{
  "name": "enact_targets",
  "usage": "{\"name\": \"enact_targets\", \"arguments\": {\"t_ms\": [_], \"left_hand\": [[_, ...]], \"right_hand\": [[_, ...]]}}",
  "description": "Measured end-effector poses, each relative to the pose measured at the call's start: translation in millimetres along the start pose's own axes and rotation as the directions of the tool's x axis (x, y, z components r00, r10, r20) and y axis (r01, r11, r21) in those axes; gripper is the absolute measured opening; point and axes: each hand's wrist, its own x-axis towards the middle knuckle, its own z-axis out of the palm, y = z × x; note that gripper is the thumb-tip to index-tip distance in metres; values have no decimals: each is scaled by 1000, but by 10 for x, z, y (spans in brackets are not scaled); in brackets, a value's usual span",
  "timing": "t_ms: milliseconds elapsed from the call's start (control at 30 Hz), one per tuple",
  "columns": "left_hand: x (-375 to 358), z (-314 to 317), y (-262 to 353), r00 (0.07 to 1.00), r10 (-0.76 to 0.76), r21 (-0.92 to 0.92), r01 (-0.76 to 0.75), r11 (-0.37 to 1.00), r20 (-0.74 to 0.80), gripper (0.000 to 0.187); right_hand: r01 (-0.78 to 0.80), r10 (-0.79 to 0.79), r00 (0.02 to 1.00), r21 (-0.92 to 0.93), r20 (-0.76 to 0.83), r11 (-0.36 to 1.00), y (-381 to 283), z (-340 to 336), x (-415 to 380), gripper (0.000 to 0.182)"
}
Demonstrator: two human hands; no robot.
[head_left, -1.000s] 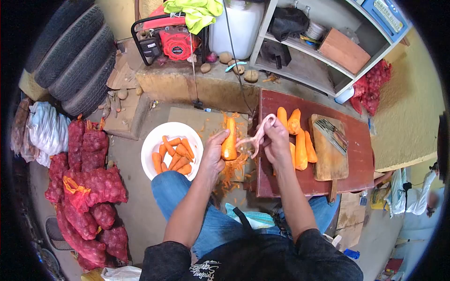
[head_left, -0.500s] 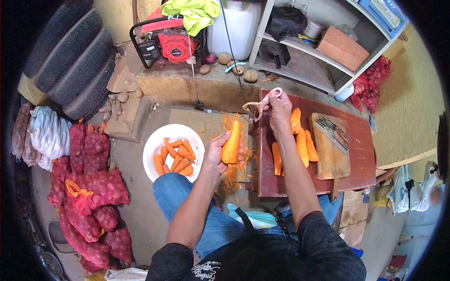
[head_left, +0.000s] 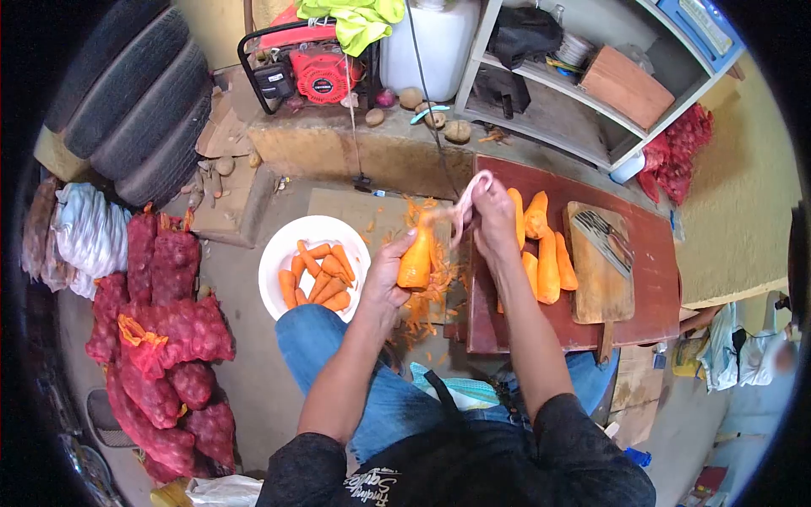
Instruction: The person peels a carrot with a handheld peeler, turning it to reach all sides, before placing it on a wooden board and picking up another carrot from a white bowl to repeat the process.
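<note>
My left hand (head_left: 394, 272) is wrapped round a thick peeled carrot (head_left: 415, 260), held upright over the floor. A pinkish peeler (head_left: 463, 205) is in my right hand (head_left: 492, 218), its head close to the carrot's top end. Orange peelings (head_left: 425, 319) lie on the floor below. Left of my left hand, a white basin (head_left: 269, 269) holds several unpeeled carrots (head_left: 334, 269). Beside my right forearm, several peeled carrots (head_left: 547, 269) rest on the red table (head_left: 491, 332), next to a wooden board (head_left: 593, 297) with a knife (head_left: 606, 241) on it.
Red net sacks of onions (head_left: 173, 334) are piled at the left, below stacked tyres (head_left: 144, 110). A red machine (head_left: 319, 76) and a white container (head_left: 427, 55) stand on the ledge ahead, beside a shelf (head_left: 553, 76). Potatoes (head_left: 457, 131) lie on the ledge.
The peeler has come down and left to the carrot's top end, and my right hand has moved slightly down and left. The view has shifted a little.
</note>
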Motion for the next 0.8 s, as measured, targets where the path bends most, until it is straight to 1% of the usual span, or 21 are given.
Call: {"name": "enact_targets", "arguments": {"t_ms": [33,67,133,200,267,300,333,400,433,467,500,567,600,633,733,800], "left_hand": [[-15,6,15,1000,-24,-32,24,999,-12,31],[-28,-3,20,999,-42,-29,42,999,10,31],[-46,-12,50,996,-75,-19,77,997,54,31],[-32,23,49,1000,-7,-25,7,1000,7,30],[-60,62,50,998,44,-12,-44,999,-45,28],[-71,94,71,996,56,16,-55,998,-65,28],[-68,104,76,994,65,46,-61,997,-84,27],[31,-18,11,996,84,54,-83,995,-17,27],[59,-43,-13,995,95,58,-96,994,19,27],[83,-49,-47,996,90,54,-90,994,-4,27],[79,-14,-77,996,88,51,-87,995,-27,28],[57,32,-105,993,99,57,-95,994,-66,30],[30,52,-75,994,96,74,-92,993,-53,30],[4,60,-47,995,92,89,-88,992,-41,29],[-59,10,26,999,50,137,-49,989,-4,29],[-55,5,35,999,31,145,-33,989,18,29]], "right_hand": [[50,-55,996,-62,-76,997,44,-96,208,14],[94,-113,982,-126,-149,988,94,-218,350,13],[55,-67,989,-94,-134,994,-4,-301,383,12],[7,-17,994,-92,-110,996,-68,-306,353,12],[-53,42,995,-120,-87,991,-148,-231,42,12],[-68,61,994,-85,-86,994,-192,-160,-141,11],[-98,96,995,-54,-42,994,-209,-125,-309,11],[-93,93,994,-8,-55,996,-205,48,-594,16],[-98,98,995,20,-23,995,-170,83,-694,22],[-100,99,995,48,15,994,-150,116,-742,29],[-101,100,995,28,30,994,-106,122,-750,27],[-96,96,994,1,48,995,-52,108,-675,25],[-95,96,994,-14,55,995,-27,100,-621,25],[-62,65,996,-48,63,997,-4,84,-540,21],[-41,40,999,-65,-14,997,47,-41,-127,20],[51,-65,992,-125,-108,991,100,-151,197,15]]}}
